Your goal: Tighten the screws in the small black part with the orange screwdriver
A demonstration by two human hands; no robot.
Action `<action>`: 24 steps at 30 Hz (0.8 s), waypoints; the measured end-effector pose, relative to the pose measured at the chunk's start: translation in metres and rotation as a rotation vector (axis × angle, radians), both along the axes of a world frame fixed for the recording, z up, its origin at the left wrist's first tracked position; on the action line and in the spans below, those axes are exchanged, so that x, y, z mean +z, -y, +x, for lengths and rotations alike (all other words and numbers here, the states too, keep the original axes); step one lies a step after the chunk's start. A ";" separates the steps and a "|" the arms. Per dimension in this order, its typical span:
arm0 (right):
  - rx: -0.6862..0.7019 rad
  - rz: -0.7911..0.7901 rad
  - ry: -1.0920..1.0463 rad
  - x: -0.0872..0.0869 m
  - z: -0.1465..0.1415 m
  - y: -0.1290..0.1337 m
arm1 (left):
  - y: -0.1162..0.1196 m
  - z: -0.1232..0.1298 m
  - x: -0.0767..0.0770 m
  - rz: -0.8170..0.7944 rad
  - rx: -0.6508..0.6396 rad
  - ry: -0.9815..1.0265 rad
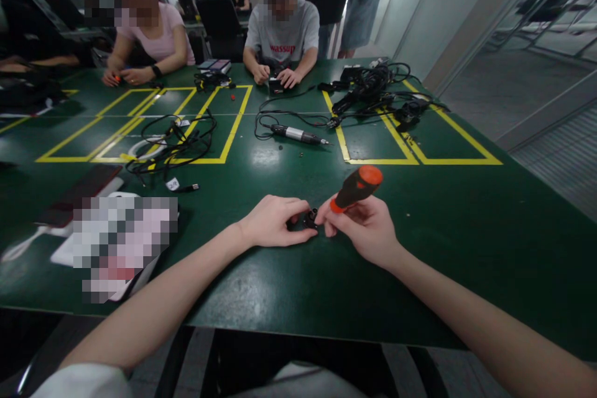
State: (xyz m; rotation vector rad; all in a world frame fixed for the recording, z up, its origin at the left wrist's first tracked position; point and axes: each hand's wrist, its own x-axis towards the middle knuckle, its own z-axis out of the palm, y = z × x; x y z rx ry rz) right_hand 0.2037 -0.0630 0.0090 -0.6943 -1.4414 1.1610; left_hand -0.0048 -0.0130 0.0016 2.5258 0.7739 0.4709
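My right hand [361, 224] is closed around a screwdriver [358, 186] with an orange and black handle. The handle tilts up to the right, and its blade is hidden by my fingers. Close to the left of it, a small round black part [310, 219] sits on the green table. My left hand [280, 222] grips that part between thumb and fingers, with the wrist low over the table. The fingers of my right hand come right up to the part; whether the blade touches it I cannot tell.
Ahead lies a black and silver electric screwdriver [298, 134] with a cord. Black cables are heaped at the right [373, 90] and coiled at the left [172, 143]. A dark red phone-like slab [81, 194] lies at the left. Two people sit across the table, handling small items.
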 end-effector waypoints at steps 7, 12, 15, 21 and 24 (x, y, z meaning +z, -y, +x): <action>-0.002 0.009 0.023 0.006 0.001 -0.001 | -0.001 0.000 -0.002 0.024 0.003 0.013; 0.005 0.011 -0.008 0.003 -0.001 0.000 | 0.000 -0.001 0.000 0.003 0.001 0.014; -0.035 -0.005 0.008 0.003 0.000 0.000 | 0.000 -0.001 0.000 -0.006 0.000 0.025; -0.050 0.012 0.042 0.005 0.002 -0.003 | -0.001 0.000 -0.002 0.022 0.001 0.012; -0.006 0.009 0.030 0.005 0.001 -0.002 | 0.000 0.000 -0.001 0.006 -0.004 0.021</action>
